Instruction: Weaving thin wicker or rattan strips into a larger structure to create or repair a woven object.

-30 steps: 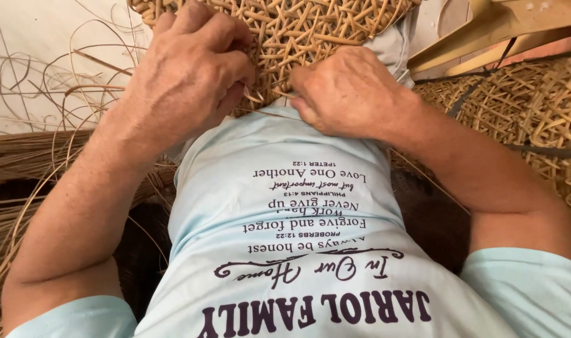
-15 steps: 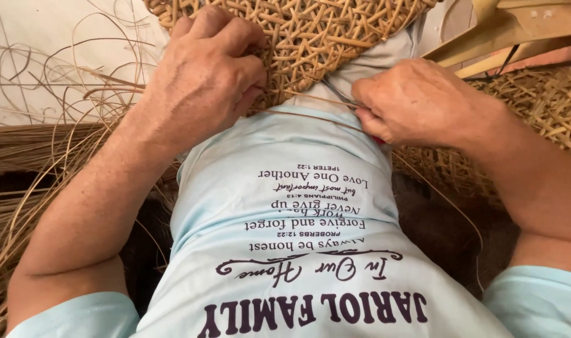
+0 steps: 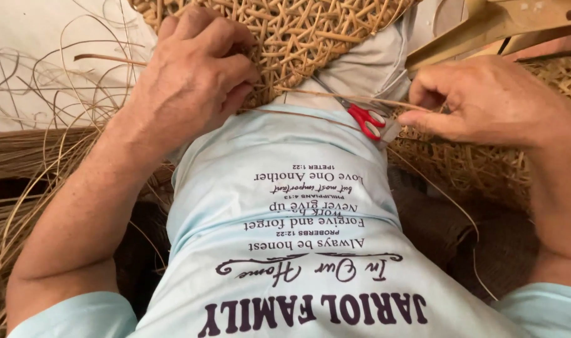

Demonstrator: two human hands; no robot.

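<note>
A woven cane panel point(image 3: 310, 31) of open lattice rests against my lap at the top centre. My left hand point(image 3: 191, 81) grips its lower left edge, fingers curled into the weave. My right hand point(image 3: 492, 100) is off to the right, thumb and forefinger pinched on a thin cane strand point(image 3: 335, 97) that runs taut from the panel's lower edge to my fingertips. Small red-handled scissors point(image 3: 368, 119) lie on my pale blue shirt point(image 3: 285, 206) just below the strand, between the two hands.
Loose cane strands point(image 3: 47, 156) curl and pile up at the left over a white surface point(image 3: 35, 50). Another woven cane piece point(image 3: 473, 163) lies under my right hand. Pale wooden frame parts point(image 3: 485, 25) jut in at the top right.
My right hand has moved right, away from the panel's edge, drawing the strand out with it. The scissors have come into view. My left hand has stayed on the panel.
</note>
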